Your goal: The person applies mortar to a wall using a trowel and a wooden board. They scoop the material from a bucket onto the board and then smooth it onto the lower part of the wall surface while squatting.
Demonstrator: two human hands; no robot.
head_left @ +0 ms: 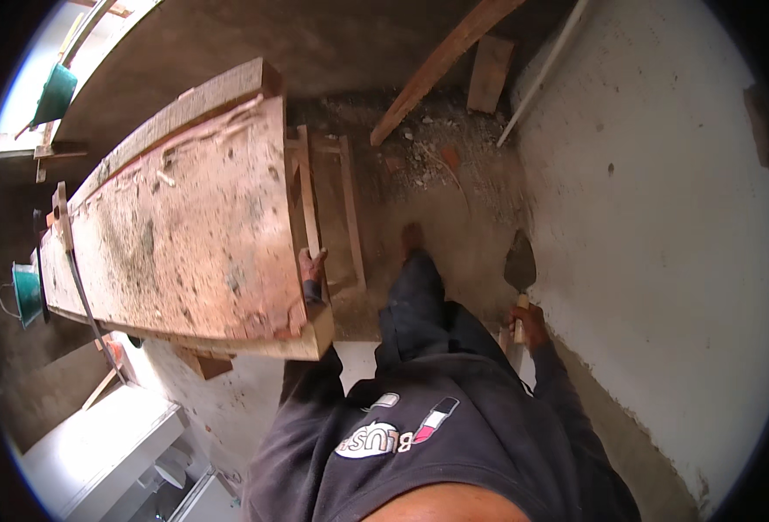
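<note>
A large mottled plywood platform (167, 226) with timber edges fills the left half of the head view. At its right end my left hand (312, 265) grips an upright-looking wooden slat (308, 191) of the frame beside it, my forearm partly hidden under the platform's corner. My right hand (531, 324) is closed around the wooden handle of a trowel (520, 257), whose dark pointed blade points away from me, close to the white wall.
Green buckets (26, 291) (52, 91) are at the far left. A timber beam (437, 74), a short board (489, 74) and a pale pole (543, 74) lean ahead, above rubble (428, 161). A white wall (654, 217) runs along my right; a white ledge (97, 418) is lower left.
</note>
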